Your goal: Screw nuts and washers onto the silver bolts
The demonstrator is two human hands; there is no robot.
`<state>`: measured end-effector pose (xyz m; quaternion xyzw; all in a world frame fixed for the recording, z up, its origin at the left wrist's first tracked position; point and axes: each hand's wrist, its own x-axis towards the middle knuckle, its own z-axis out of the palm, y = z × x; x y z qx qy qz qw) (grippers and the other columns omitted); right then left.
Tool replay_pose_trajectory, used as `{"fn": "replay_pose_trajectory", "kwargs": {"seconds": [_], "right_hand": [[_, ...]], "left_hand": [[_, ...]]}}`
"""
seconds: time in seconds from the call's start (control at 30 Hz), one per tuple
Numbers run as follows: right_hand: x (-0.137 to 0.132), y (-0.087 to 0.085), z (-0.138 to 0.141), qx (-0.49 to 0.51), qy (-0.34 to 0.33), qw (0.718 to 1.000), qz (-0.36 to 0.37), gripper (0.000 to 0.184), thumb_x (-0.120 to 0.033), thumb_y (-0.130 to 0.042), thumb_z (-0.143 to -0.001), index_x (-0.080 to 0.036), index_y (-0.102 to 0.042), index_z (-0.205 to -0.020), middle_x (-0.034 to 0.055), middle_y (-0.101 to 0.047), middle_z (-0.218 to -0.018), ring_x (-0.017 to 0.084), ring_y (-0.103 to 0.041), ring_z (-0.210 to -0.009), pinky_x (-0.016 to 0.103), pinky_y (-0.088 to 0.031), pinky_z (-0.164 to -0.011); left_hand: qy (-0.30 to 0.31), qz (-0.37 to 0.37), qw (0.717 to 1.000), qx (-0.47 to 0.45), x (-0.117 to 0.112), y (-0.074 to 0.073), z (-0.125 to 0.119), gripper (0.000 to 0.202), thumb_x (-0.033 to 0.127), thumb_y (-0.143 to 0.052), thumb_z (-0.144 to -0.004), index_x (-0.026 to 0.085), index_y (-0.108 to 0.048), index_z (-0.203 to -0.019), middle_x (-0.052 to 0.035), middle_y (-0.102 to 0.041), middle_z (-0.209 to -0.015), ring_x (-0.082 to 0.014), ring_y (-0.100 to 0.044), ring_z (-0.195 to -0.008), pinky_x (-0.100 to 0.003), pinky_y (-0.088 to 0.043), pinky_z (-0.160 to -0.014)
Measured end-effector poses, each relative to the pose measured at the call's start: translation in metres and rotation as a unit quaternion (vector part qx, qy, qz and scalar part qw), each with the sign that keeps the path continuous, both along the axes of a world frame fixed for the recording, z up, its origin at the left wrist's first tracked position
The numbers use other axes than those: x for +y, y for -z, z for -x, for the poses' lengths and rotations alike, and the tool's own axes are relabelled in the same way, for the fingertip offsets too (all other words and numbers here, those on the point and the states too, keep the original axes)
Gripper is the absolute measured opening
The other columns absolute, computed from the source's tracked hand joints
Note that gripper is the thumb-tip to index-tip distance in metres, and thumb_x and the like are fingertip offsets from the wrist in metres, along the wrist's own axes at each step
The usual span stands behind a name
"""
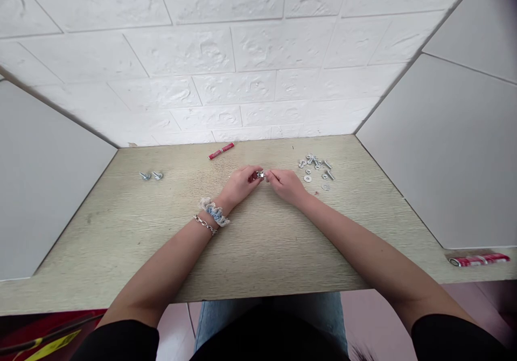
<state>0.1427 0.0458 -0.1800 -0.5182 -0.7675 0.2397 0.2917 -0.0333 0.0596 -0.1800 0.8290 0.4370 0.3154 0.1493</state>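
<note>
A small metal bolt [260, 175] was pinched between the fingertips of the left hand [241, 183] and the right hand [286, 184], just above the middle of the table [258, 242]. A pile of loose bolts and washers [317, 169] was seen just right of the hands, two bolts [151, 175] well apart to the left, and a red tube [221, 151] behind.

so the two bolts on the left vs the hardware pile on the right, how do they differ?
The two bolts lie side by side as a tidy pair; the hardware pile is a loose scatter. The pair is bolts only; the pile mixes bolts and flat washers. The pair sits well away from the left hand; the pile lies right beside the right hand. Both are silvery metal on the table.
</note>
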Motion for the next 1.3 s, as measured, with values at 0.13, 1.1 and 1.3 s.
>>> {"fn": "replay_pose_trajectory", "kwargs": {"seconds": [0.13,1.1,1.3], "right_hand": [[-0.0011,-0.0006,-0.0009,0.018,0.027,0.999,0.001,0.034,-0.044,-0.036,-0.091,-0.019,-0.052,-0.075,-0.0008,-0.052,-0.061,0.012,-0.045,-0.059,0.024,-0.03,-0.058],[-0.0011,-0.0009,-0.002,0.044,-0.002,0.999,0.002,0.029,-0.042,-0.035,-0.092,-0.02,-0.054,-0.098,-0.0001,-0.058,-0.072,0.013,-0.051,-0.065,0.025,-0.034,-0.061],[0.0014,0.0029,-0.0001,0.012,-0.031,0.999,-0.001,0.025,-0.03,-0.045,-0.088,-0.021,-0.052,-0.11,-0.0007,-0.061,-0.075,0.013,-0.053,-0.065,0.025,-0.036,-0.065]], "left_hand": [[-0.002,0.0,1.0,0.002,0.0003,0.0008,0.0,0.02,0.025,-0.058,-0.084,0.016,-0.062,-0.101,-0.0012,-0.064,-0.079,-0.0116,-0.058,-0.072,-0.024,-0.048,-0.07],[0.003,0.012,1.0,-0.002,-0.0013,-0.0018,-0.001,0.021,0.022,-0.059,-0.082,0.016,-0.062,-0.102,-0.0003,-0.063,-0.077,-0.0108,-0.056,-0.069,-0.024,-0.047,-0.069],[0.002,0.022,1.0,-0.002,-0.0012,-0.0034,-0.0006,0.022,0.022,-0.058,-0.082,0.017,-0.062,-0.103,-0.0001,-0.063,-0.078,-0.0109,-0.056,-0.07,-0.024,-0.047,-0.069]]}}
